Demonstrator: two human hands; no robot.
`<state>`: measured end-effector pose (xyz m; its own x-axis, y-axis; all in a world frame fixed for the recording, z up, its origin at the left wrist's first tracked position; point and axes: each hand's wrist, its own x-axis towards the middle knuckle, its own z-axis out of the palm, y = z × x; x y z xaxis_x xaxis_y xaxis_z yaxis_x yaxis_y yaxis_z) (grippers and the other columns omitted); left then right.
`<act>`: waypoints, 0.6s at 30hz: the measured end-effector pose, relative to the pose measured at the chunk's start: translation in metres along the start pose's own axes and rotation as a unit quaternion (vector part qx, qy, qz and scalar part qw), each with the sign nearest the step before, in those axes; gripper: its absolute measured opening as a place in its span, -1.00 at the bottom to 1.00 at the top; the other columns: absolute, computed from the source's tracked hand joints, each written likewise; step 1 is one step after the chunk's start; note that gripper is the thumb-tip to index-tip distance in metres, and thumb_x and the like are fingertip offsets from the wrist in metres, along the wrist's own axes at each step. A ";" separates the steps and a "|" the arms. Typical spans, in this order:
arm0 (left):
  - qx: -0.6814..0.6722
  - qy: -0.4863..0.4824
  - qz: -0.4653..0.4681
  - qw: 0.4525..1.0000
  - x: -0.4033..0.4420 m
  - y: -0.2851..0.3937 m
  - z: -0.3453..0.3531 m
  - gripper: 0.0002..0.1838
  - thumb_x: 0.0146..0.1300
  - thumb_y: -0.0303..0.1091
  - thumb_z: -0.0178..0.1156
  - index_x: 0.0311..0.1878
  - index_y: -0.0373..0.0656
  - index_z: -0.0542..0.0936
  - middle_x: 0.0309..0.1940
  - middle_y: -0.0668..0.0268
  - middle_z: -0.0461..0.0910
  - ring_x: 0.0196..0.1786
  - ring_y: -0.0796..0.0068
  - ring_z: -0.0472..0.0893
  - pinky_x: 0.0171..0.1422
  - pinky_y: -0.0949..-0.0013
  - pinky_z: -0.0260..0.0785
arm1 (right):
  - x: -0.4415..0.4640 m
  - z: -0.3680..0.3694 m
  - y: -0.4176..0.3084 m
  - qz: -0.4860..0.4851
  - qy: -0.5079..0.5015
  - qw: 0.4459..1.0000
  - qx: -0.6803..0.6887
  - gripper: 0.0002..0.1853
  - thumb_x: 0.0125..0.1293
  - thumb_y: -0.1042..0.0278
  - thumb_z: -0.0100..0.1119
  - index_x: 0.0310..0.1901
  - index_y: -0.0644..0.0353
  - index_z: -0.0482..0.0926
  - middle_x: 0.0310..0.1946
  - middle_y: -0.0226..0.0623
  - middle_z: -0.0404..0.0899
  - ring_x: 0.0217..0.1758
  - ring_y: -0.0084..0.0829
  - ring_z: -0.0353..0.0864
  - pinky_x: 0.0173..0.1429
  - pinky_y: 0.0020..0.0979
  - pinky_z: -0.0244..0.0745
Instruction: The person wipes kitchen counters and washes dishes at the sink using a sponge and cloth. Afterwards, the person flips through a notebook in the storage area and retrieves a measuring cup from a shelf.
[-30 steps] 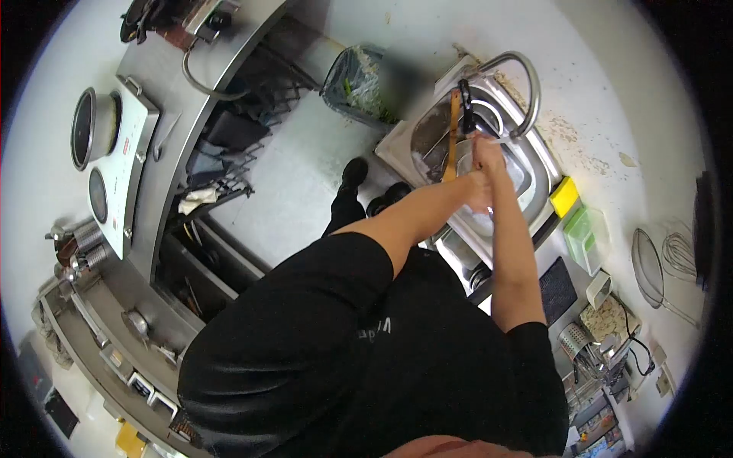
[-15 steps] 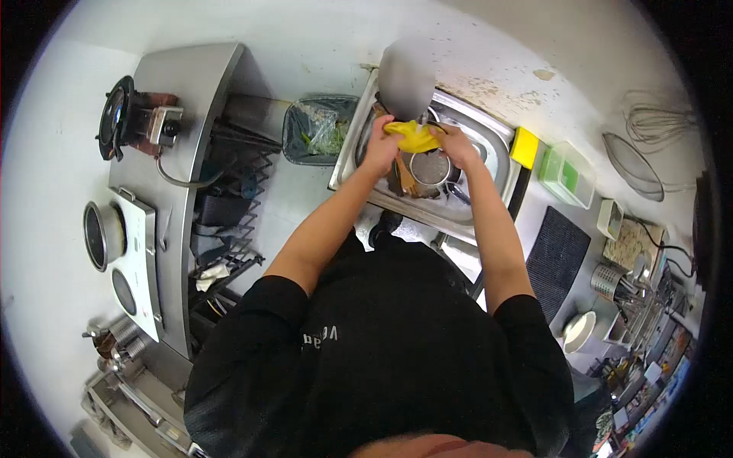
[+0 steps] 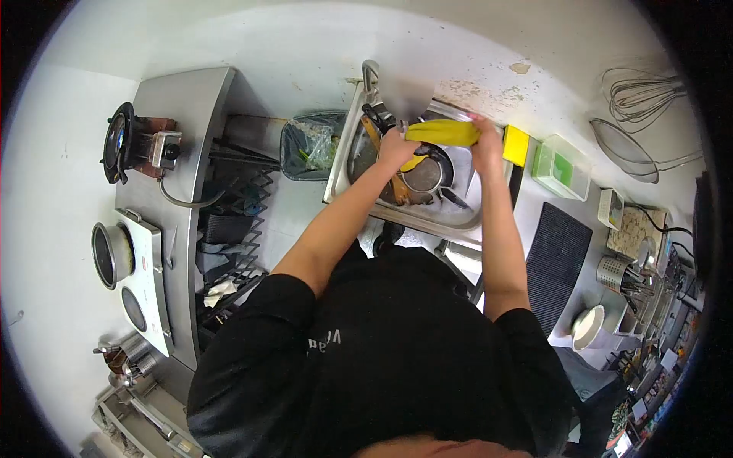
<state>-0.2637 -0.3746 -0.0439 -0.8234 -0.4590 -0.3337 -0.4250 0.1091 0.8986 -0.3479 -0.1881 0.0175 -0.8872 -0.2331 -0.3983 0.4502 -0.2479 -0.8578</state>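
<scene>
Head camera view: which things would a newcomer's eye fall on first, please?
First would probably come the bright yellow piece, perhaps a rubber glove, held between the left hand and right hand over the sink. Next might be the pan and wooden utensil inside it, then the whisk at upper right.

The left arm (image 3: 332, 215) extends forward and inward, the right arm (image 3: 503, 237) extends nearly straight forward, and the left hand (image 3: 395, 149) and right hand (image 3: 486, 143) grip, held apart.
</scene>
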 end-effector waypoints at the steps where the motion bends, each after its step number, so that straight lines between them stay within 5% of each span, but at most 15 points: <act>1: -0.016 -0.035 0.056 0.998 -0.003 0.003 -0.004 -0.60 -0.08 -0.36 0.41 -0.16 -0.32 0.56 -0.31 0.05 0.66 -0.21 0.08 0.67 -0.09 0.22 0.49 | 0.008 -0.010 0.031 0.026 -0.003 0.997 -0.072 -0.54 0.45 0.09 -0.18 0.11 0.29 0.50 0.02 -0.26 0.58 0.09 -0.35 0.51 0.22 -0.35 0.33; 4: -0.028 -0.003 0.111 0.993 -0.036 0.016 -0.005 -0.61 -0.04 -0.46 0.36 -0.10 -0.33 0.54 -0.26 0.10 0.65 -0.12 0.20 0.66 -0.01 0.29 0.47 | 0.033 -0.011 0.142 0.058 -0.117 0.988 -0.088 -0.46 0.42 -0.17 -0.11 0.08 0.17 0.51 -0.07 -0.31 0.61 0.04 -0.38 0.56 0.17 -0.26 0.42; 6: -0.141 -0.030 0.112 0.983 -0.049 0.021 -0.007 -0.58 0.00 -0.57 0.30 0.00 -0.29 0.50 -0.14 0.16 0.61 -0.06 0.33 0.62 0.05 0.33 0.45 | -0.015 0.050 0.111 0.132 -0.172 0.947 0.237 -0.38 0.41 -0.27 -0.18 0.07 0.18 0.52 -0.03 -0.31 0.62 0.09 -0.34 0.55 0.21 -0.25 0.40; 8: -0.322 -0.076 -0.007 0.944 -0.046 0.006 -0.014 -0.43 0.02 -0.67 0.25 0.17 -0.24 0.41 -0.02 0.22 0.55 0.04 0.39 0.57 0.10 0.39 0.44 | -0.027 0.069 0.107 0.148 -0.163 0.924 0.313 -0.45 0.42 -0.19 -0.13 0.06 0.17 0.53 -0.04 -0.31 0.63 0.06 -0.35 0.57 0.18 -0.26 0.43; 10: -0.324 -0.057 0.035 0.944 -0.039 -0.029 -0.026 -0.38 0.04 -0.63 0.28 0.23 -0.13 0.38 -0.06 0.19 0.55 -0.05 0.32 0.58 0.05 0.38 0.46 | -0.018 0.075 0.112 0.162 -0.152 0.896 0.385 -0.51 0.44 -0.12 -0.07 0.06 0.16 0.54 -0.06 -0.31 0.64 0.04 -0.36 0.60 0.15 -0.28 0.46; 11: -0.100 0.028 0.135 0.985 -0.040 -0.046 -0.036 -0.34 0.03 -0.66 0.28 0.25 -0.11 0.37 -0.02 0.14 0.51 0.01 0.27 0.56 0.08 0.35 0.47 | -0.006 0.077 0.121 0.172 -0.102 0.928 0.315 -0.58 0.40 0.01 0.04 0.06 0.17 0.52 -0.07 -0.29 0.63 -0.01 -0.34 0.62 0.08 -0.30 0.51; 12: 0.132 0.111 0.224 0.959 -0.042 -0.058 -0.045 -0.31 0.02 -0.68 0.28 0.28 -0.09 0.35 0.03 0.09 0.48 0.08 0.22 0.53 0.11 0.33 0.47 | 0.008 0.079 0.133 0.180 -0.053 0.952 0.244 -0.63 0.36 0.13 0.15 0.07 0.19 0.49 -0.08 -0.28 0.62 -0.06 -0.31 0.64 0.00 -0.32 0.56; 13: -0.036 0.015 0.049 0.998 -0.048 -0.065 -0.052 -0.42 0.20 -0.38 0.26 0.30 -0.03 0.35 0.23 -0.04 0.31 0.25 0.08 0.41 0.24 0.17 0.41 | 0.023 0.069 0.148 0.135 -0.113 0.956 0.233 -0.61 0.25 0.32 0.28 0.09 0.19 0.49 -0.11 -0.29 0.62 -0.10 -0.40 0.64 -0.03 -0.40 0.56; 14: -0.037 0.023 0.045 0.998 -0.048 -0.060 -0.056 -0.42 0.20 -0.38 0.26 0.30 -0.03 0.35 0.23 -0.04 0.31 0.25 0.08 0.41 0.24 0.17 0.41 | 0.025 0.064 0.145 0.141 -0.118 0.955 0.231 -0.61 0.25 0.32 0.28 0.09 0.19 0.49 -0.11 -0.29 0.62 -0.10 -0.40 0.64 -0.03 -0.40 0.56; 15: -0.256 -0.083 -0.138 0.953 -0.049 -0.046 -0.059 -0.46 0.28 -0.19 0.14 0.32 -0.06 0.33 0.25 -0.03 0.30 0.20 0.06 0.45 0.26 0.10 0.37 | 0.025 0.062 0.137 0.100 -0.150 0.975 0.131 -0.61 0.23 0.33 0.29 0.08 0.20 0.51 -0.12 -0.31 0.62 -0.11 -0.43 0.63 -0.03 -0.41 0.54; 16: -0.455 -0.181 -0.304 0.817 -0.051 -0.028 -0.062 -0.44 0.37 0.00 0.02 0.33 -0.10 0.32 0.27 -0.03 0.30 0.16 0.04 0.49 0.28 0.02 0.34 | 0.024 0.061 0.127 0.056 -0.181 0.981 0.030 -0.62 0.22 0.35 0.30 0.06 0.22 0.52 -0.13 -0.33 0.61 -0.11 -0.47 0.62 -0.03 -0.43 0.53; 17: -0.517 -0.193 -0.304 0.777 -0.053 -0.006 -0.060 -0.33 0.37 0.25 -0.21 0.27 -0.11 0.37 0.21 -0.03 0.39 0.17 0.04 0.49 0.28 -0.02 0.34 | 0.019 0.063 0.110 0.052 -0.208 0.971 -0.103 -0.64 0.18 0.36 0.33 0.00 0.26 0.55 -0.15 -0.36 0.60 -0.13 -0.51 0.59 -0.05 -0.46 0.50; 18: -0.524 -0.186 -0.303 0.774 -0.048 0.000 -0.054 -0.33 0.37 0.25 -0.21 0.27 -0.11 0.37 0.21 -0.03 0.39 0.17 0.04 0.49 0.28 -0.02 0.34 | 0.010 0.064 0.099 0.057 -0.215 0.969 -0.108 -0.64 0.18 0.36 0.33 0.00 0.26 0.55 -0.15 -0.36 0.60 -0.13 -0.51 0.59 -0.05 -0.46 0.50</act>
<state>-0.2033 -0.4002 -0.0125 -0.7260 0.1604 -0.6687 -0.3972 -0.8916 0.2174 -0.3060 -0.2755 -0.0505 -0.6874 -0.6297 -0.3619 0.4694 -0.0050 -0.8830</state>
